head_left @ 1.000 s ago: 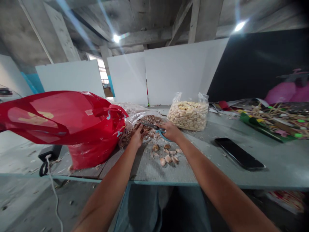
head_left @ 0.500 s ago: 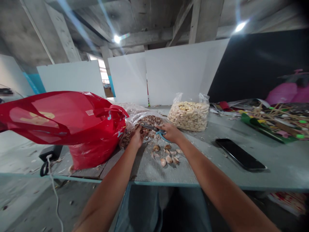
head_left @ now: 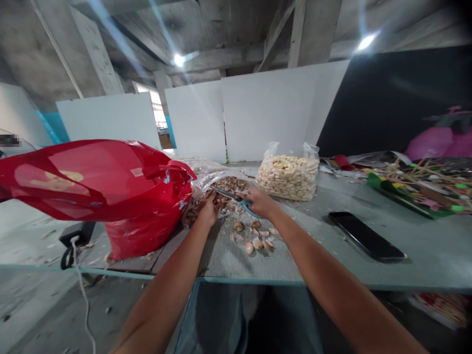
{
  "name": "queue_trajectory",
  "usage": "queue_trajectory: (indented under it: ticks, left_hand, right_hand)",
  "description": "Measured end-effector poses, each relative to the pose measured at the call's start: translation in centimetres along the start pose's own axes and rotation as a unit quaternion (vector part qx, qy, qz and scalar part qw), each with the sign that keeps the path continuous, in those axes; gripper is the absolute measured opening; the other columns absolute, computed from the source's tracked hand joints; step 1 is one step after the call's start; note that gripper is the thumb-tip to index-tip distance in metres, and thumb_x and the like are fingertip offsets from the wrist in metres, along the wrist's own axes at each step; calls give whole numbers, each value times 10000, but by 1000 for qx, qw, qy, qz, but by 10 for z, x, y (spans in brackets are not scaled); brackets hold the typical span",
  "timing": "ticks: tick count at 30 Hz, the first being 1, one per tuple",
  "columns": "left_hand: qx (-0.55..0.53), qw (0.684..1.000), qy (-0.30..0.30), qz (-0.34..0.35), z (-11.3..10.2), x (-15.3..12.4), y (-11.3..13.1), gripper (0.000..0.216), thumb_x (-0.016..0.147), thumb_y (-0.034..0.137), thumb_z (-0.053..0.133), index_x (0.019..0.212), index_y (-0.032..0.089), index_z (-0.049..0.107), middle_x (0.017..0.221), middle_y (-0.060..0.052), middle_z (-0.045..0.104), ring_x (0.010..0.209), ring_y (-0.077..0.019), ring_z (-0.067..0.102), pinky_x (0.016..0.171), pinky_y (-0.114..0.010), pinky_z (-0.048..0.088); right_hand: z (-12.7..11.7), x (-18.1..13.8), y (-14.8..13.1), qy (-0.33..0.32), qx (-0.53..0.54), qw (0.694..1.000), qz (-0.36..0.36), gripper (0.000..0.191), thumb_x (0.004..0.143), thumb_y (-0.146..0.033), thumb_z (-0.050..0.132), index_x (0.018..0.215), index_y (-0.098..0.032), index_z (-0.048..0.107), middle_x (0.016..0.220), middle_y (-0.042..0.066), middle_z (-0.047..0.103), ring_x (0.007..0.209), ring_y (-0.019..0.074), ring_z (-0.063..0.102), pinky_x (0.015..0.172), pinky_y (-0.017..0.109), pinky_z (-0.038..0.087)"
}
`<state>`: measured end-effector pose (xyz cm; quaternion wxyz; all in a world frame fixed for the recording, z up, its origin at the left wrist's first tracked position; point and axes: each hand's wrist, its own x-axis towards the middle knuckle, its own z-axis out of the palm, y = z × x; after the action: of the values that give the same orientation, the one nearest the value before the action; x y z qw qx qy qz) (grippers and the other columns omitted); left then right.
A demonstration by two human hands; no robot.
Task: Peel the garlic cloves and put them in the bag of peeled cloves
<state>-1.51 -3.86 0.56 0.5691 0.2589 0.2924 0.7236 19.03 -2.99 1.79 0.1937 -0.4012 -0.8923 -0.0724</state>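
My right hand (head_left: 262,202) is wrapped around the blue handles of a pair of scissors (head_left: 229,194), whose dark blades point left. Just at the blade tips, my left hand (head_left: 208,212) pinches what looks like a garlic clove, mostly covered by the fingers. Behind both hands lies a heap of brown garlic skins (head_left: 236,184) on clear plastic. Several unpeeled garlic cloves (head_left: 257,243) are scattered on the table between my forearms. A clear bag of peeled garlic cloves (head_left: 286,178) stands beyond my right hand.
A large red bag (head_left: 143,231) stands at left, near a black power adapter (head_left: 78,233) with a white cable. On the right lies a black phone (head_left: 367,236). Farther right are sticks and craft scraps (head_left: 413,182). The table's front edge (head_left: 254,281) runs above my legs.
Both hands stay in nearly the same place, with the scissors still at the left fingertips. The scissor blades have shifted very slightly; the cloves on the table have not moved.
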Motion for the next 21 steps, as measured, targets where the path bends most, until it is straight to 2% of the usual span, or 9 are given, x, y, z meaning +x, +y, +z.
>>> queue_trajectory:
  ticks: [6,9,15,21]
  left_hand:
    - [8,1000,-4,5,1,-2,1,170,710,158,750,840,163,641,660,54,621,423,-32,472,492,-194,506]
    - [7,1000,-25,3,2,-4,1,216,683,178,777,853,167,644,690,51,636,443,-31,489,508,-196,517]
    - [24,998,-54,-17,3,-8,1,273,672,222,794,898,179,648,785,35,671,464,-23,497,513,-186,510]
    - [25,999,-44,-13,2,-6,-1,274,675,226,796,901,205,643,723,49,640,508,-43,544,538,-183,519]
  right_hand:
    - [4,1,3,-8,35,999,20,456,905,-316,495,1356,-266,538,983,96,707,911,223,625,803,298,451]
    - [5,-1,6,16,83,996,37,455,885,-333,530,1332,-258,563,1033,88,717,927,219,645,808,297,470]
    - [7,-3,9,71,152,982,84,446,850,-311,575,1283,-207,612,1174,97,682,1048,227,634,916,323,476]
    - [6,-2,0,103,145,983,33,487,840,-329,585,1313,-211,578,1137,91,675,1027,217,594,931,329,452]
